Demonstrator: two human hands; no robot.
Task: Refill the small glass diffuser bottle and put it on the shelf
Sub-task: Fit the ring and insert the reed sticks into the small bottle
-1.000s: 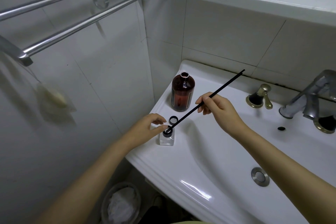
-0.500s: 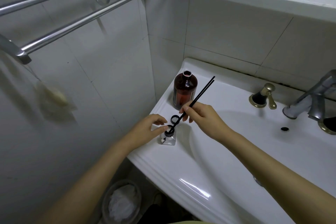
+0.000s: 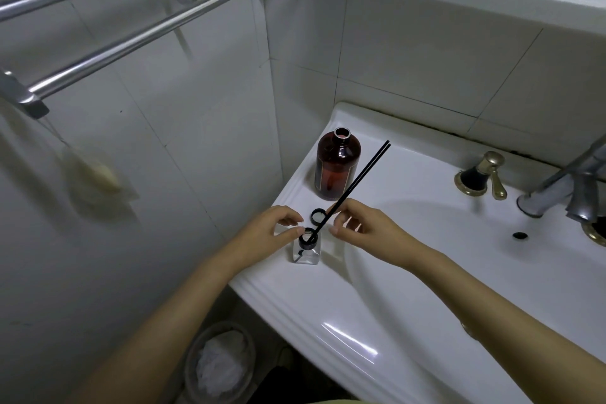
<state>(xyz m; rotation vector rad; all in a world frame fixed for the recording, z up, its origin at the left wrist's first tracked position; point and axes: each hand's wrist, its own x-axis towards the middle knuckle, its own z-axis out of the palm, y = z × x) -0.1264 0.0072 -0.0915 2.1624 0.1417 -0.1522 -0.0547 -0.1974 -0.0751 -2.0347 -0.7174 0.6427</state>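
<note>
We find no text, brand, number or sign that we can read. The brown bottle (image 3: 337,167), at twelve o'clock from the diffuser (image 3: 306,249), shows only the thin outline of a label, with no lettering we can make out.

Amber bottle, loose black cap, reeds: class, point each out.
Amber bottle (image 3: 336,170): head view, middle of body.
Black cap (image 3: 317,215): head view, on its ring.
Reeds (image 3: 360,174): head view, mid-length of sticks.
</note>
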